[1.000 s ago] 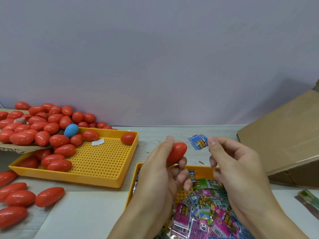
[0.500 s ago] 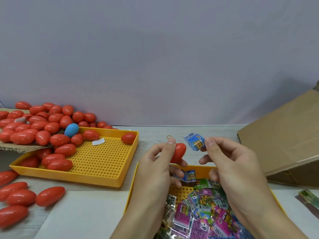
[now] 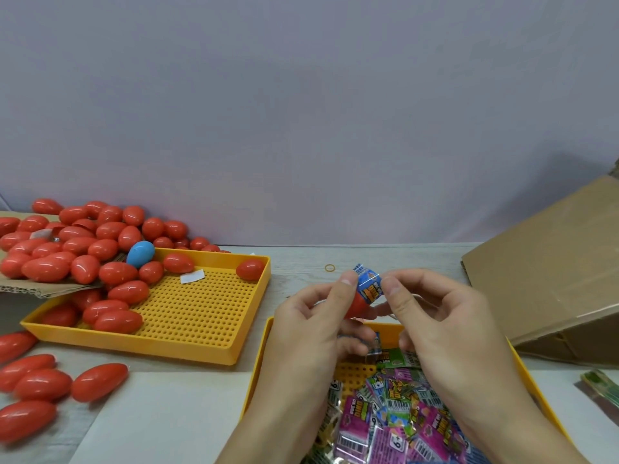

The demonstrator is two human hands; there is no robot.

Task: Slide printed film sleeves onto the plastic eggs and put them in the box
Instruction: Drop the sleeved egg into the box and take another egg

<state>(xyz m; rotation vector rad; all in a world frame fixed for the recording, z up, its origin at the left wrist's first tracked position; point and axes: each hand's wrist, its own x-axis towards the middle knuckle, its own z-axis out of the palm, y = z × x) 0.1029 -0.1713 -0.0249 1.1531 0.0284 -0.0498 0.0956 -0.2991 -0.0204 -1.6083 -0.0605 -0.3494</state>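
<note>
A cardboard box (image 3: 549,279) stands at right; above the yellow tray (image 3: 258,366) of loose sleeves, the left hand (image 3: 315,329) grips a red egg (image 3: 356,304) while the right hand (image 3: 445,326) pinches the blue sleeve (image 3: 368,284) over its tip

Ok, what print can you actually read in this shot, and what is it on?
"6+": white panel of a pink film sleeve in the near yellow tray.
"DINO": a pink sleeve in that tray; the rest is blurred.
Blue sleeve on the red egg, held by both hands: yellow lettering, unreadable.
Barcode digits: too small.
</note>
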